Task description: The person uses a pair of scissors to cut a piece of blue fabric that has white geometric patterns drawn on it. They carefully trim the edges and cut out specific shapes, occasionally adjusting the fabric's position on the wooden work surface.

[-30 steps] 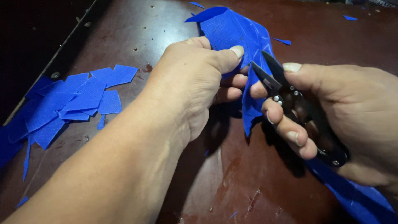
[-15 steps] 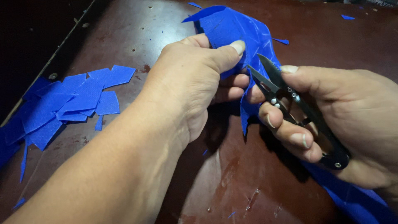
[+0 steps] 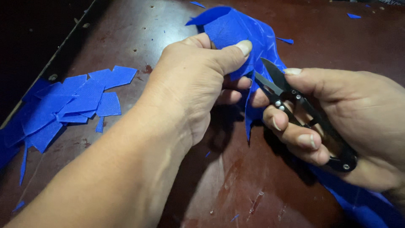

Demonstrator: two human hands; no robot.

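nearest the camera, the right hand (image 3: 337,122) is wrapped around a pair of black thread snips (image 3: 295,105), thumb on top, fingers curled under, blades parted and pointing at the cloth. just past that the left hand (image 3: 198,80) is pinching a piece of blue fabric (image 3: 236,29), thumb pressed flat on its front and held up off the dark red-brown table (image 3: 236,177). the fabric runs down between both hands and trails off under the right wrist toward the bottom right corner.

what worries me: the left fingertips sit right beside the blade tips, so a careless squeeze could nick a finger. the cloth is also crumpled there, so i'd guess the snips could catch an extra fold and cut crooked.

further out on the left there's a pile of cut blue pieces (image 3: 71,105) near the table edge, well apart from the hands. a few tiny blue scraps (image 3: 353,16) lie at the far side. nothing really blocks the hands.
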